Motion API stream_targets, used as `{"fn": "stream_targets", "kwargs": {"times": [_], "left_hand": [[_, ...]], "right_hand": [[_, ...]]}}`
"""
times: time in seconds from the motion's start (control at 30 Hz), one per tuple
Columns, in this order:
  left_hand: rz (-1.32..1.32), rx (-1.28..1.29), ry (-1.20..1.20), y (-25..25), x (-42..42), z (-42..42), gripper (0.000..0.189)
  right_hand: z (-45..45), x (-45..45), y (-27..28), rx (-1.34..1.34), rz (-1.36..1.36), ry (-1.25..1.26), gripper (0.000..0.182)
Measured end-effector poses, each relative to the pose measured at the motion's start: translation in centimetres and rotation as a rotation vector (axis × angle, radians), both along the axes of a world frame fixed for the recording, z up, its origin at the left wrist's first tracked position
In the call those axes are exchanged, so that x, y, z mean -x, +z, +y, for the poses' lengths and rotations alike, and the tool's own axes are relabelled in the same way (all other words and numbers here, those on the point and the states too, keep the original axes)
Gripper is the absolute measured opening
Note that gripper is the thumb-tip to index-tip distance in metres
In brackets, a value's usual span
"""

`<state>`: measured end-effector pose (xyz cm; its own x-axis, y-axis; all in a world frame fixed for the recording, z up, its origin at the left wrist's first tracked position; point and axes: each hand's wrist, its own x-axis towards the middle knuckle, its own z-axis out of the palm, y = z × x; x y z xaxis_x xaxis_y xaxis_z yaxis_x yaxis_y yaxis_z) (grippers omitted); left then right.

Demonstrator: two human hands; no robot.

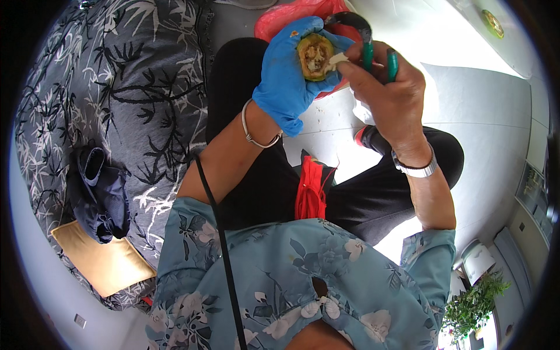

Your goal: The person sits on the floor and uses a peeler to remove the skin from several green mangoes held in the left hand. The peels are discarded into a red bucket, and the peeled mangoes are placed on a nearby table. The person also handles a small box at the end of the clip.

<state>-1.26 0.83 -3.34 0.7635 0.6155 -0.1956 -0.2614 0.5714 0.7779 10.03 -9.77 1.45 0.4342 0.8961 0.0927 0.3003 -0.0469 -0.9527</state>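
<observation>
My left hand, in a blue glove, cups a cut piece of fruit. The piece has a green-yellow rind and a rough brown middle with pale bits, and its cut face is turned up. My bare right hand is closed round a green-handled tool with a black hooked metal head, which reaches over the gloved fingertips. Between its thumb and fingers is a pale scrap at the fruit's right edge. Fingers hide part of the handle.
Beyond the glove lies a red plastic bag. Crumbs dot the grey tiled floor. A bed with a bamboo-patterned cover runs along the left, bearing a dark garment and a yellow cushion. A black cord hangs before my shirt.
</observation>
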Motion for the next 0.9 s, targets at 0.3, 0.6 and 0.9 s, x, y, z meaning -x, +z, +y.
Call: {"fn": "stream_targets", "kwargs": {"times": [0.3,0.6,0.9], "left_hand": [[-0.273,0.309,-0.072,-1.8,-0.7,0.8,0.033],[-0.083,-0.105,-0.008,1.8,-0.2,-0.5,0.03],[-0.269,0.08,-0.219,0.3,-1.2,0.9,0.031]], "right_hand": [[0.3,-1.0,0.1,-0.074,0.582,-0.001,0.013],[0.0,-2.0,-0.2,-0.09,1.046,0.111,0.017],[-2.8,0.6,6.4,-0.274,1.233,0.543,0.023]]}}
